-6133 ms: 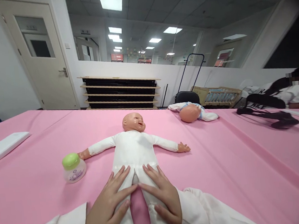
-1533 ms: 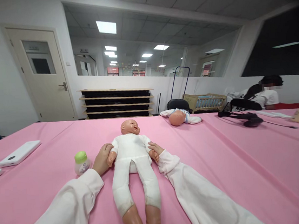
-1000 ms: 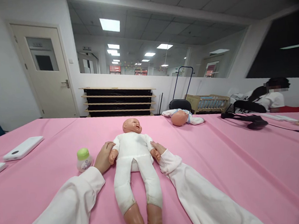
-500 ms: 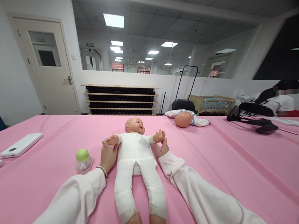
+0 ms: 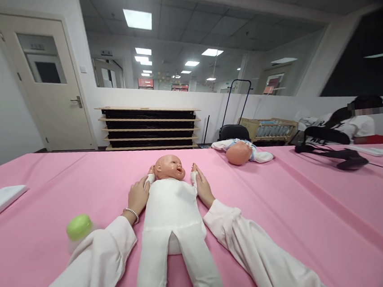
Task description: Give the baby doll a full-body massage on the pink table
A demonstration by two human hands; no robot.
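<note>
A baby doll (image 5: 170,202) with a white cloth body and a bare plastic head lies on its back on the pink-covered table, legs toward me. My left hand (image 5: 138,196) is closed around the doll's arm on the left, beside its head. On the other side, my right hand (image 5: 204,189) grips the opposite arm, with the doll's small hand showing above my fingers. Both doll arms point up toward its head. Left of my left forearm stands a small jar with a green lid (image 5: 79,226), partly hidden by my sleeve.
Pink sheeting (image 5: 273,217) covers the table. A second doll (image 5: 240,153) in pale clothes lies at the far edge. A black headset-like device (image 5: 334,152) with a cable rests at right, near a seated person (image 5: 362,127). A white flat device (image 5: 4,202) lies at left.
My hands have moved the doll's arms from out at its sides to upward beside its head. The view has shifted, so the jar and the doll's body appear lower.
</note>
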